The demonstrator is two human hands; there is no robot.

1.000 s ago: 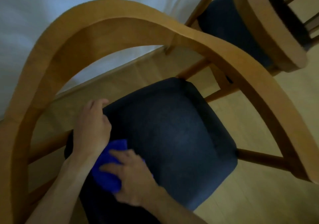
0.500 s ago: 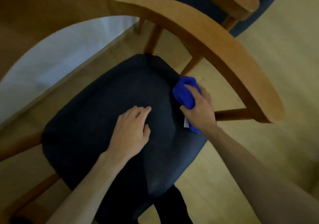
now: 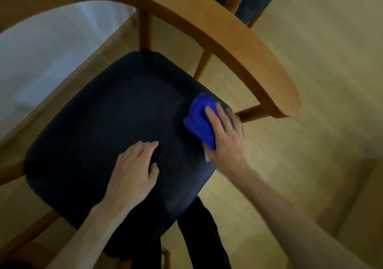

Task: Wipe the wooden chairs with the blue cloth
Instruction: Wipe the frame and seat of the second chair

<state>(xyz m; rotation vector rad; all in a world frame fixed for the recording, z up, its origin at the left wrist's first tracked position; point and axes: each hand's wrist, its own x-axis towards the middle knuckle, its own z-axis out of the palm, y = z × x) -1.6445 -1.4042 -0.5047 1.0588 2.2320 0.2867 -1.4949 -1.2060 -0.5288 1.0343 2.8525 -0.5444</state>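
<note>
Since a second ago your right hand has carried the blue cloth across the seat, from the near left part to the right-hand edge, and your left hand has come off the left rim to the middle of the cushion. Over the last half second both hands have barely shifted.

Your right hand now presses the bunched cloth onto the dark seat cushion at about 3 o'clock of the seat, fingers spread over the top of it and curled round its far side, just beside the side rail under the armrest. Your left hand lies flat on the cushion near its centre, toward 6 o'clock, fingers relaxed and holding nothing.

You see the wooden chair from above, its curved backrest arching from 9 o'clock over to 2 o'clock. A second chair stands at 1 o'clock on the wooden floor, well apart from the cloth.
</note>
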